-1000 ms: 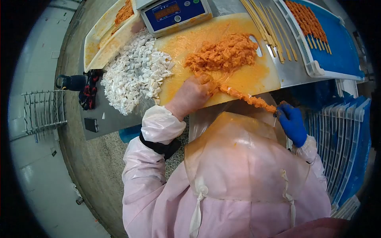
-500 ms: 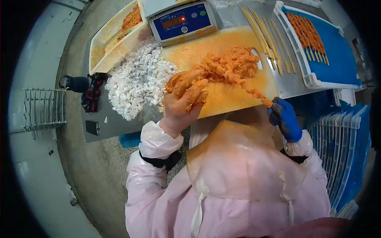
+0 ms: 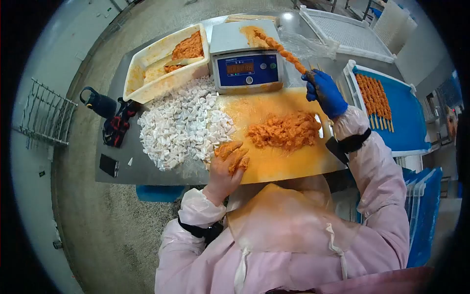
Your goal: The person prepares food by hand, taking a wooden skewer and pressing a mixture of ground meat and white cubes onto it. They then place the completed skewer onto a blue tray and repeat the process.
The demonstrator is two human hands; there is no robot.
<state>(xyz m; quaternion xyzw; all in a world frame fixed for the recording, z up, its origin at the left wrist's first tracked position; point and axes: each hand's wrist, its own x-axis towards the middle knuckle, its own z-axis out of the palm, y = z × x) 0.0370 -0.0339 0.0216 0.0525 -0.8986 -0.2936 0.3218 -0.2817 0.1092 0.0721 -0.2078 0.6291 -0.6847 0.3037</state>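
Note:
My right hand [image 3: 327,93], in a blue glove, is closed round the lower end of a meat skewer [image 3: 286,53]. The skewer's far end reaches over the stained plate of the scale [image 3: 248,68]. My left hand [image 3: 230,159], bare and coated with orange marinade, rests at the left edge of the yellow cutting board [image 3: 274,169], beside the pile of white pieces [image 3: 181,125]. Its fingers are curled, and whether anything lies under them is hidden. A heap of orange marinated meat [image 3: 286,131] lies on the board between my hands.
A white tub [image 3: 134,81] with orange meat stands at the back left. On the right, a blue-lined tray [image 3: 409,117] holds several finished skewers [image 3: 374,100]. A white mesh tray [image 3: 350,34] lies behind it. A dark phone-like object [image 3: 108,165] is at the left table edge.
My right hand has moved up from the board's front right corner, bringing the skewer away from the meat heap to the scale. The view has shifted, showing more of the table's back.

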